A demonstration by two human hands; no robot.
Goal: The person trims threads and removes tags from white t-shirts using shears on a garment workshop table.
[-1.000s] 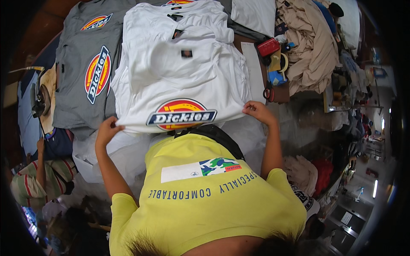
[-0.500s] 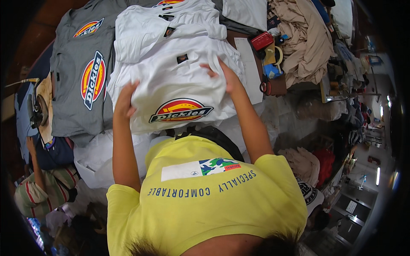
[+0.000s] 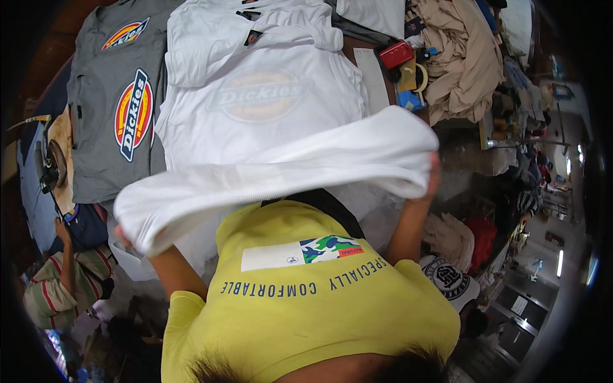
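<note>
I hold a white T-shirt (image 3: 274, 172) stretched in a loose band between both hands, lifted off the pile in front of my yellow shirt. My left hand (image 3: 122, 237) grips its left end and is mostly hidden under the cloth. At its right end my right hand (image 3: 432, 182) clutches bunched fabric. Beneath lies a pile of white T-shirts (image 3: 255, 96), the top one showing a faint round logo through the fabric.
A pile of grey T-shirts (image 3: 121, 115) with a red-and-yellow logo lies left of the white pile. A red box (image 3: 396, 54), a tape roll (image 3: 418, 76) and beige garments (image 3: 463, 57) sit at the back right. Another person in a striped shirt (image 3: 57, 297) is at the lower left.
My hands went from the hem of the top white T-shirt up onto it, then lifted it off the pile toward me. The shirt underneath is now uncovered.
</note>
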